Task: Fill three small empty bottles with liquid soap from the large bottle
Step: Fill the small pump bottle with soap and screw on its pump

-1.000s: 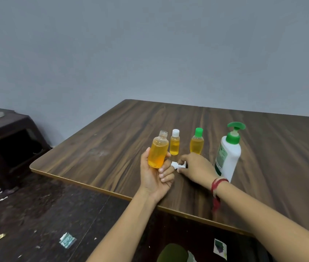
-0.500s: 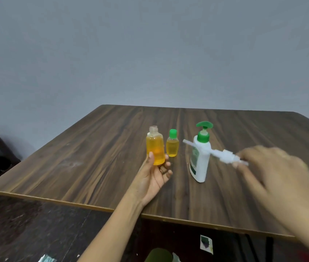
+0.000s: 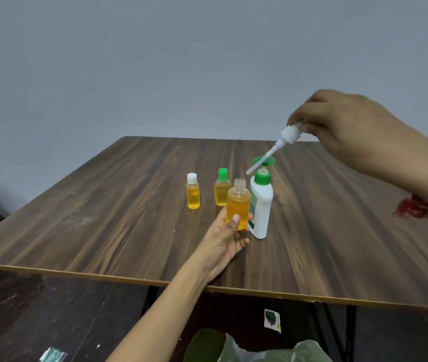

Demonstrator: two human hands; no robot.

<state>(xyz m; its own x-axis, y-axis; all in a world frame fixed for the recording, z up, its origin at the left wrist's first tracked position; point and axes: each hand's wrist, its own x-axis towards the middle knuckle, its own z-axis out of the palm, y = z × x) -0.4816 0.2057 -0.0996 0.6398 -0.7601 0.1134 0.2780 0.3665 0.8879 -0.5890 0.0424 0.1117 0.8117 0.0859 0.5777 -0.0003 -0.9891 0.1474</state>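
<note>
My left hand (image 3: 224, 237) grips an uncapped small bottle (image 3: 238, 203) full of orange liquid, upright just above the table. My right hand (image 3: 343, 129) is raised and pinches a white spray cap with a dip tube (image 3: 275, 150); the tube points down-left toward the open bottle's neck. The large white soap bottle (image 3: 261, 205) with a green pump stands right beside the held bottle. Two other small bottles of yellow liquid stand behind: one with a white cap (image 3: 193, 190), one with a green cap (image 3: 221, 188).
The wooden table (image 3: 103, 218) has its front edge near me. Below it are a dark floor with paper scraps (image 3: 272, 320) and a plastic bag (image 3: 273, 351). A grey wall stands behind the table.
My right hand picked the white spray cap off the table and lifted it high to the right, above the open bottle. The left hand kept holding the orange bottle. The camera view shifted.
</note>
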